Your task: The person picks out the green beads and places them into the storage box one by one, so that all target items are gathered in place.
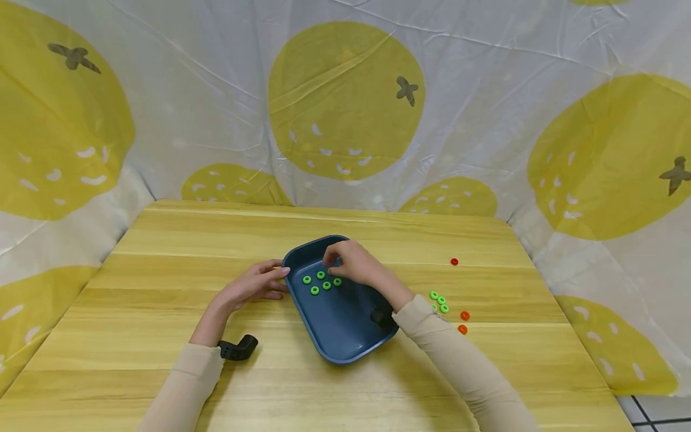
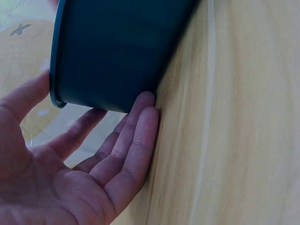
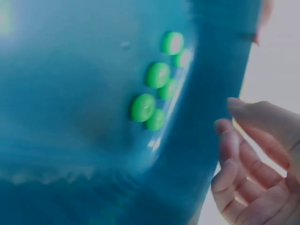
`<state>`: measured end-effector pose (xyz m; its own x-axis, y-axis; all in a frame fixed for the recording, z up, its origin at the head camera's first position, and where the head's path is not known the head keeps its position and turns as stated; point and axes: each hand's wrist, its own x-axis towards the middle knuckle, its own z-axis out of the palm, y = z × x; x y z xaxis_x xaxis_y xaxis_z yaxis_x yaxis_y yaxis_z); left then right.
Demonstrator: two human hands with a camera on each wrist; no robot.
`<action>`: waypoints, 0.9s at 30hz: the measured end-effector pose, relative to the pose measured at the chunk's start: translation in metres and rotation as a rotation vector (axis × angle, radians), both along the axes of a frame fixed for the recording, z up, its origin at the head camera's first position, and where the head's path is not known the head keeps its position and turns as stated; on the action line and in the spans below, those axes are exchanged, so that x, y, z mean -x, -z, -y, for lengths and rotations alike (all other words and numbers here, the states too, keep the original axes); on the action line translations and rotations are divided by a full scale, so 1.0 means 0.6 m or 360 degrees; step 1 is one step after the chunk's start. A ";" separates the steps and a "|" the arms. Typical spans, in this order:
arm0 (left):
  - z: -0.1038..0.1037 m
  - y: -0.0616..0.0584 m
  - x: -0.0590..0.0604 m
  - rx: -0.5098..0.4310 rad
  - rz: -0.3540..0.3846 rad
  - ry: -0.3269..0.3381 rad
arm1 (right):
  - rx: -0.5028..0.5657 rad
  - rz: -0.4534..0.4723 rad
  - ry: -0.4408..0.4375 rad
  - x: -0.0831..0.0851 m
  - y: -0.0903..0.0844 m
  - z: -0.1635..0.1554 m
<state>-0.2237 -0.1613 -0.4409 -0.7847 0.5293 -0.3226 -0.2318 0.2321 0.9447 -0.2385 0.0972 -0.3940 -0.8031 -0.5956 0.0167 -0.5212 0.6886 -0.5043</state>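
- Two hands stand apart, one on either side of a blue plastic tray's upper end.
- Left hand (image 1: pixel 254 285): its thumb lies on the rim and its fingers reach against the outer wall, so it grips the edge of the blue plastic tray (image 1: pixel 345 330).
- Right hand (image 1: pixel 353 262): it hovers over the tray's far end, fingers loosely bent, thumb and forefinger slightly parted; nothing shows between them.
- Six small green rings (image 3: pixel 143 108) lie on the tray floor in two short rows, between the two hands and just below the right fingertips.
- Each wrist carries a black wrist camera (image 1: pixel 240 348), and beige sleeves (image 1: pixel 191 369) cover the forearms.
- Four loose green rings (image 1: pixel 441 300) cluster just to the right of the right forearm, one partly hidden by the sleeve.
- Two orange rings (image 1: pixel 465 315) sit a little farther right of that cluster.
- One red ring (image 1: pixel 454 261) lies alone, well to the right of the right hand.
- Under everything is a wood-grain table (image 1: pixel 270 384); beyond both hands hangs a white curtain (image 1: pixel 227 120) printed with yellow fruit.
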 end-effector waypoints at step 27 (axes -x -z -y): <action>0.000 0.001 0.001 -0.0013 -0.0016 0.0013 | 0.1314 0.0776 0.0507 -0.010 -0.048 -0.114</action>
